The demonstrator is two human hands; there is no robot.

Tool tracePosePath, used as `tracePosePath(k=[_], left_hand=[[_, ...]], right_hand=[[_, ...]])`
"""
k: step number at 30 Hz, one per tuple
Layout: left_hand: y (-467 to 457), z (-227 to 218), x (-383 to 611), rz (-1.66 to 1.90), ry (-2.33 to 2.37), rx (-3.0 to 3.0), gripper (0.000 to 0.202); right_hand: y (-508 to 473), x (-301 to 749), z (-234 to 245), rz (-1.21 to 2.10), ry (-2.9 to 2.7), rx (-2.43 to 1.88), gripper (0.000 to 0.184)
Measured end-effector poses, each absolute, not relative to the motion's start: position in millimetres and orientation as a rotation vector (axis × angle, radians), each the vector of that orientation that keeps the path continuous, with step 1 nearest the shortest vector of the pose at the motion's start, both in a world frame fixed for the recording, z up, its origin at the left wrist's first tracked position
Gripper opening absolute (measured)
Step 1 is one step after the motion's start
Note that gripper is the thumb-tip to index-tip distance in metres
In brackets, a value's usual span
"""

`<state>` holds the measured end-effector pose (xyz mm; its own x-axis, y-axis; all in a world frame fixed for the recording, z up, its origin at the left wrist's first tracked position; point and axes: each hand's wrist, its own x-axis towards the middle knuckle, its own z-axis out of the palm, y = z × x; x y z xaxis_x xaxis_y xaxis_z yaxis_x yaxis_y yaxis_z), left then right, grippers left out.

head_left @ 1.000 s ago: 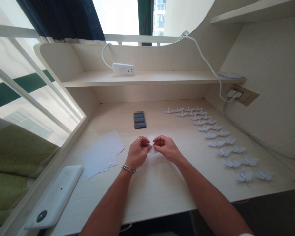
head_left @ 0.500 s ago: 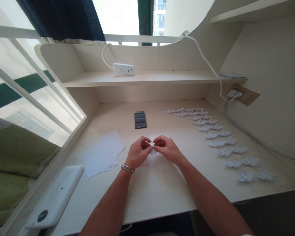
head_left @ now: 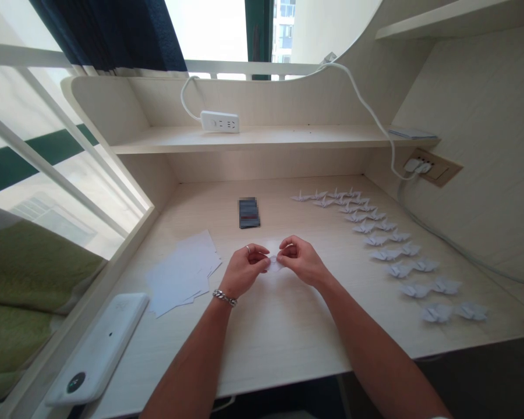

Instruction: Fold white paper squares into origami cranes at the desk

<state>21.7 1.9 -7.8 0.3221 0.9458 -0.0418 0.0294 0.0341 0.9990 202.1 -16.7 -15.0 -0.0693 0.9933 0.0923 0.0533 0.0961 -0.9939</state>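
A small piece of folded white paper is pinched between my two hands, just above the middle of the desk. My left hand grips its left side with thumb and fingers; a ring and a chain bracelet show on this hand and wrist. On the paper's right side, my right hand holds an edge between thumb and fingertips. Fine folds are too small to make out. Rows of folded paper cranes stand to the right. Left of my hands lies a stack of white paper sheets.
A dark phone-like object, its face blurred, lies beyond my hands. A long white device sits at the desk's left edge. On the shelf stands a power strip. Cables run from a wall socket at right.
My right hand has shifted slightly right and up, widening the space between the hands. More of the folded paper shows between them.
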Motion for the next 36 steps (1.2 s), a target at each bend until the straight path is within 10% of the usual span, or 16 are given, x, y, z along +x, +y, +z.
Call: tracePosePath(k=[9,17,27,36], left_hand=[[1.6,-6.7,23.9,0.991,1.024,1.248,0.017],[6.2,-16.2,27.0,1.152,1.180,1.214,0.019],[-5.7,-21.3,39.7,1.118,1.159,1.602,0.024],[-0.6,-9.1,26.0,1.148,1.391,1.744,0.030]], right_hand=[[-10.7,206.2,-21.1,1.212,-1.261,-1.144,0.023],[-19.9,196.7,-15.7,0.456,-1.378,-1.371,0.017],[-9.4,178.4,-32.5,1.191,-1.107,-1.170,0.035],[-4.5,184.7,-32.5,1.199,-1.035,-1.236,0.034]])
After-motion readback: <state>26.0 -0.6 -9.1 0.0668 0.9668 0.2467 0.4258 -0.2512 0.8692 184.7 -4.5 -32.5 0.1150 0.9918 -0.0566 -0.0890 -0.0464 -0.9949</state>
